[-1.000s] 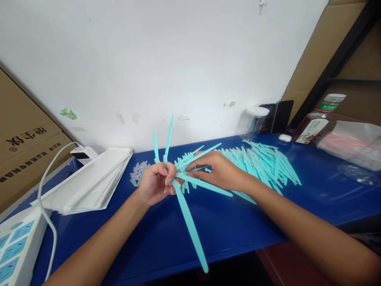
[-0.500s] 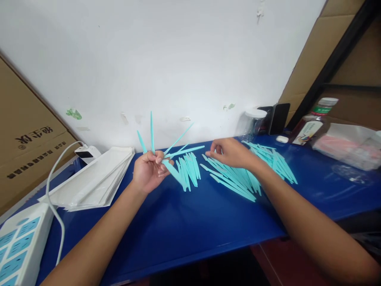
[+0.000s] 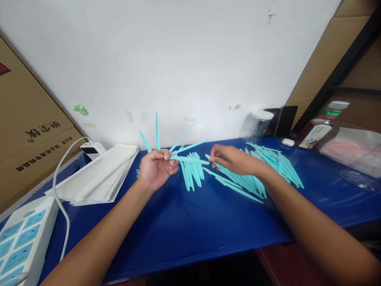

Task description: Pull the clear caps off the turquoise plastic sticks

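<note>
Lowest strip of the fan of turquoise strips (image 3: 190, 159) swings from a down-right slant half a second ago to nearly level, pointing at the right hand (image 3: 233, 159). Compared with one second ago, the right hand is away from the fan and over the larger pile (image 3: 248, 182). Near left: power strip (image 3: 25, 234), white cable (image 3: 68, 224) looping beside it. Bare front of the worktop (image 3: 184, 234) is blue.

Left hand (image 3: 157, 169): palm partly up, thumb and fingers pinched shut on the inner ends of at least five strips, which spread upward and to the right, raised off the worktop. Right hand: fingers curled, tips nearly together at the pale end of one strip; cannot tell whether it is gripped. Larger pile lies beneath that hand and continues past the forearm. Small pile (image 3: 192, 171) sits between the two hands, behind the fan's lowest strip.

White envelopes (image 3: 95, 174) lie overlapped, left of the left hand. Farther back on the right: bottle (image 3: 320, 129), lidded clear jar (image 3: 258, 125). White wall (image 3: 184, 59) behind, unchanged.
</note>
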The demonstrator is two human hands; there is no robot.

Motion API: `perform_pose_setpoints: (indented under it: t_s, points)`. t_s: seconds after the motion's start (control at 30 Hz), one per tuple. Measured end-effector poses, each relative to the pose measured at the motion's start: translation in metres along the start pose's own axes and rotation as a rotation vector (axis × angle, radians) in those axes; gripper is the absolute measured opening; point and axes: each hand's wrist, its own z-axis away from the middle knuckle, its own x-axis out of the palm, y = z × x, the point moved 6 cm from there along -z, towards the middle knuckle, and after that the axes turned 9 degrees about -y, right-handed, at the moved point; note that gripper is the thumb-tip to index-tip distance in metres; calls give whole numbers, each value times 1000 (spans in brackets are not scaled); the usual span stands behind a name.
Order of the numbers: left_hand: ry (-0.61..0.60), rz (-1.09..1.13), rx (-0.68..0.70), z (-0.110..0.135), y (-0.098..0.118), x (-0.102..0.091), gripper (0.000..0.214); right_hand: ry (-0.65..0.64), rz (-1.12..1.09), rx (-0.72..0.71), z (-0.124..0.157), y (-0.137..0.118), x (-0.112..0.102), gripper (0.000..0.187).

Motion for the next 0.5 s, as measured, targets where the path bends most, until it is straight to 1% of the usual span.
perform_pose_setpoints:
  t_s: [0.07, 0.13, 0.23, 0.33, 0.4, 0.5]
  points:
    - [-11, 9, -13, 1, -2, 2, 16, 54, -215, -54, 0, -13, 3, 30]
    - [-30, 10, -37, 1, -6, 5, 16, 84, -343, -98, -1, -24, 9, 34]
    - [-88, 0, -94, 2, -15, 7, 17, 100, -382, -173, -4, -38, 20, 39]
    - [-173, -12, -161, 2, -26, 9, 18, 98, -380, -186, -5, -43, 28, 41]
    - [-218, -18, -200, 2, -33, 9, 19, 67, -420, -155, -5, -42, 33, 36]
    - [-265, -45, -245, 3, -42, 10, 20, -24, -494, -118, -4, -41, 38, 23]
